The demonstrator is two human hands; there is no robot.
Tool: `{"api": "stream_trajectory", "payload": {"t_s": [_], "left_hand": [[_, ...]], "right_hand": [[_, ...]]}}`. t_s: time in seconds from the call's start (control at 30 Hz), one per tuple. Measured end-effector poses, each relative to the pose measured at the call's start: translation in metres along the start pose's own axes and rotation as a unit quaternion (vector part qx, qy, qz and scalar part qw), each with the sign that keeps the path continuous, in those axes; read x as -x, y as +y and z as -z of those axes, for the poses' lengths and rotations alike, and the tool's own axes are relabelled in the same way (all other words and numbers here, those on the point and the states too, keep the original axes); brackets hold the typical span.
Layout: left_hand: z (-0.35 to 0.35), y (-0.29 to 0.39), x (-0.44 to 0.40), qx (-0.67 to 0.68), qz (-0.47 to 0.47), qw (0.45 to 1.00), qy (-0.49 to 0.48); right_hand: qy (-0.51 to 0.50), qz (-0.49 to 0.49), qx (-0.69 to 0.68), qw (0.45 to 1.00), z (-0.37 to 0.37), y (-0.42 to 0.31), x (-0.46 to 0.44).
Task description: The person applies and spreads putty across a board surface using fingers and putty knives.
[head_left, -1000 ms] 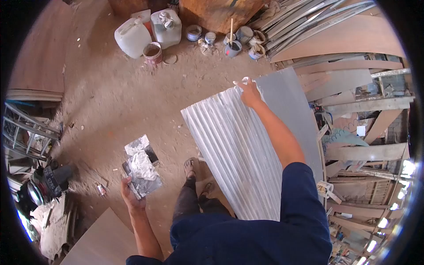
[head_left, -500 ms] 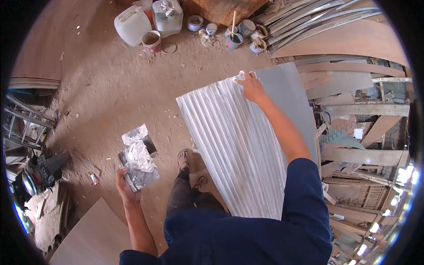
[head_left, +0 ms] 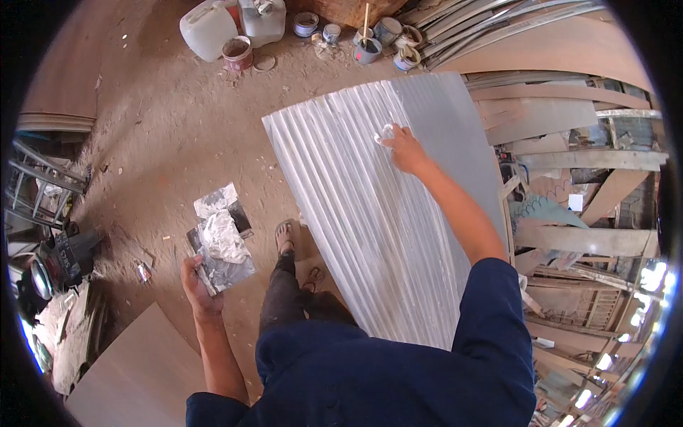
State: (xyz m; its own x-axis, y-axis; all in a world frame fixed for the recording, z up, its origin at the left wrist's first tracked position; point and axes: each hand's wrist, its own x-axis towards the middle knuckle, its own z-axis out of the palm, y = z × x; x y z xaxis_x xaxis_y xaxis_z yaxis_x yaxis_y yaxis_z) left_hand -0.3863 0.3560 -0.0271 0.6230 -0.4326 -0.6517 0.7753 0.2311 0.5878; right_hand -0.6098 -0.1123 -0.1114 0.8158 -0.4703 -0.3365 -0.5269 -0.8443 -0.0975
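My left hand (head_left: 203, 288) grips the near corner of a thin metal plate (head_left: 229, 272), held out over the ground. A thick heap of white putty (head_left: 224, 238) lies on it, with smears reaching the far end. My right hand (head_left: 407, 151) is over the upper part of a large panel (head_left: 334, 178), its fingers drawn together around white putty (head_left: 385, 135) at the tips. Long pale ridges run down most of that panel, with white streaks along them. Its right strip (head_left: 445, 114) is smooth grey. Whether the fingertips press on the surface is hard to tell.
White jerrycans (head_left: 206, 32) and several paint tins (head_left: 366, 50) stand beyond the panel. Curved strips (head_left: 484, 28) and boards crowd the right side. A brown sheet (head_left: 135, 370) lies at lower left, near a dark machine (head_left: 60, 263). My feet (head_left: 284, 235) are beside the panel.
My right hand has moved from the panel's far edge down onto its ridged face. The panel sits slightly higher and further left in view. My left hand keeps hold of the metal plate.
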Motion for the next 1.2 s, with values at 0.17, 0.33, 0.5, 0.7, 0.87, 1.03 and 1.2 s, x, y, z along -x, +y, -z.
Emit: {"api": "stream_trajectory", "payload": {"t_s": [0.17, 0.33, 0.5, 0.7, 0.87, 1.03, 1.2], "left_hand": [[-0.002, 0.006, 0.005, -0.010, 0.012, 1.000, 0.007], [0.013, 0.005, -0.002, -0.021, 0.028, 0.998, 0.047], [0.029, 0.007, -0.011, -0.024, 0.059, 0.996, 0.063], [0.044, 0.009, -0.021, -0.057, 0.063, 0.994, 0.069], [0.044, 0.011, -0.019, -0.052, 0.061, 0.995, 0.058], [0.053, 0.010, -0.019, -0.059, 0.056, 0.995, 0.060], [0.075, 0.007, -0.019, -0.040, 0.072, 0.996, 0.031]], "right_hand": [[-0.006, -0.011, -0.007, 1.000, -0.025, -0.002, 0.017], [-0.038, -0.026, -0.033, 0.998, -0.054, -0.008, 0.023], [-0.053, -0.062, -0.072, 0.994, -0.078, -0.011, 0.029], [-0.069, -0.084, -0.060, 0.992, -0.104, -0.021, 0.058], [-0.080, -0.098, -0.070, 0.990, -0.123, -0.022, 0.097], [-0.099, -0.110, -0.063, 0.987, -0.122, -0.026, 0.129], [-0.115, -0.130, -0.055, 0.983, -0.127, -0.015, 0.161]]}}
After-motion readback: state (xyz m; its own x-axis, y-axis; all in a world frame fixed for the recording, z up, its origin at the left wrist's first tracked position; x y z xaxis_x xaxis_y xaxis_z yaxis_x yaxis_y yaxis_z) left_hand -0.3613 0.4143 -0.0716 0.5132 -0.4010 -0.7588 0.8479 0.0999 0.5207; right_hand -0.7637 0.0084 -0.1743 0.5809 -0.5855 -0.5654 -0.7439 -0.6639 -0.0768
